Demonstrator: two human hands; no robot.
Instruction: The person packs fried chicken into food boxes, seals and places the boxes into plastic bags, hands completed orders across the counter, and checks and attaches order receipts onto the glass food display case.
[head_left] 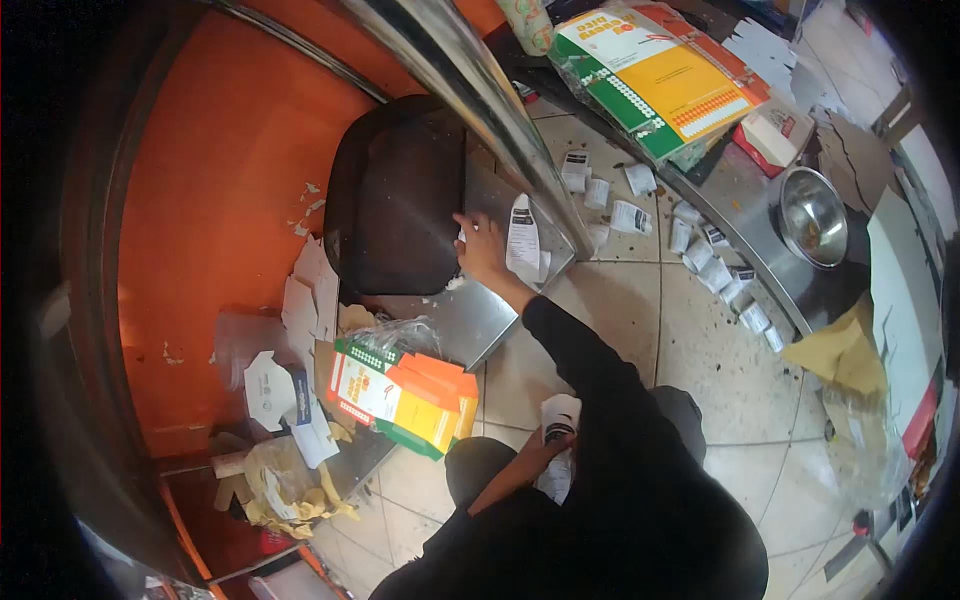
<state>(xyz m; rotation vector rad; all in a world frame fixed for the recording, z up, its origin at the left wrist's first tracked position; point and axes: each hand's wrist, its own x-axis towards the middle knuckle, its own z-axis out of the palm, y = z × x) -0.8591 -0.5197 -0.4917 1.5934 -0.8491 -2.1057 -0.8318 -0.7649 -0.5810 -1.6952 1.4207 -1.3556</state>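
My left hand [548, 460] is close to my body, its fingers wrapped round a printed white paper slip [560, 412] that looks like a receipt; part of it is hidden by the hand. Stretched forward, my right hand [482, 248] is over the edge of a black rounded tray or seat [395, 200] on a steel surface [480, 320]. Its fingers look apart, with a small white bit near the fingertips; whether they touch it I cannot tell. To the right of that hand lies a long printed receipt [522, 235], and small white scraps [456, 284] are below it.
Curled receipts [712, 272] are scattered on the tiled floor [610, 320]. A steel post [480, 90] rises beside the steel surface. Flat printed cartons [660, 75] and a metal bowl [813, 217] occupy the right-hand bench. More cartons [405, 395] and torn packaging [280, 475] lie left.
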